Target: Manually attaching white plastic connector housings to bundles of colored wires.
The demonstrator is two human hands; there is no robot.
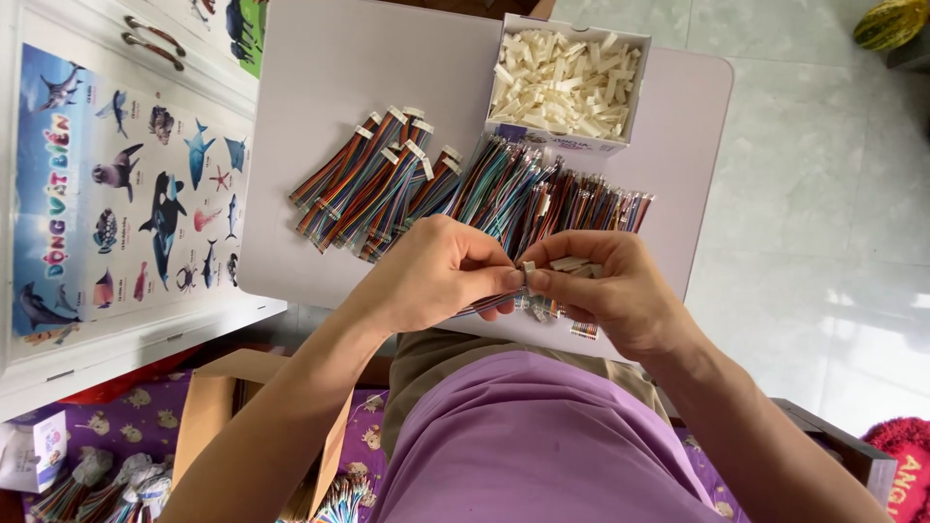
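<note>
Left hand (436, 276) and right hand (605, 291) meet fingertip to fingertip, pinching a small white connector (529, 267) on a multicoloured wire bundle (499, 304) above the near edge of the tabletop (320, 87). The right palm clenches further white pieces. Wire bundles (387, 184) lie mid-table; a box of white connectors (567, 82) sits at the far edge.

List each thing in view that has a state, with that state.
left hand: pinching a wire bundle
right hand: holding white connectors
wire bundle: held between both hands
connector box: open, full
finished cables: piled on table
loose wires: fanned on table
cardboard box: open
</note>
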